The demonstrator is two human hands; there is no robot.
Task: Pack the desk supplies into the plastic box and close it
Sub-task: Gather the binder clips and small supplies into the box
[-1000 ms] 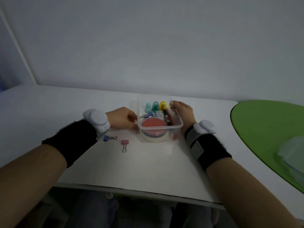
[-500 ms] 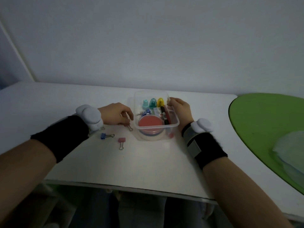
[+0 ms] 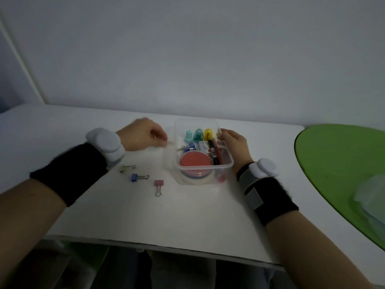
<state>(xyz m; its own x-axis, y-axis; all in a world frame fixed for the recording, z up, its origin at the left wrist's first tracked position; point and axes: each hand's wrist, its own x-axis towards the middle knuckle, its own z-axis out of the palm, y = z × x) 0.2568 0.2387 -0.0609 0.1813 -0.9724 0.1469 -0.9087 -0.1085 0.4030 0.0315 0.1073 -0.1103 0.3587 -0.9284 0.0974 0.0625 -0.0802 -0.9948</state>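
Head view: the clear rectangular plastic box sits mid-surface, lid off, holding a round red-topped tin, a dark pen, three small coloured caps along its 12 o'clock wall and one blue binder clip. The right hand steadies the box at its 3 o'clock rim, fingers curled over the far corner, pinching the wall. The left hand, blurred, has drawn back from the box's 9 o'clock side since half a second ago, when it held a clip near the rim; its grip looks pressed together, but whether anything is in it I cannot tell. With the wrist shifted, a yellow-green binder clip now shows on the white surface, beside the blue binder clip and the pink binder clip, all at about 8 o'clock from the box, well apart from it. Judging by this, three clips remain to pack, and no lid is clearly visible, so closing is some way off.
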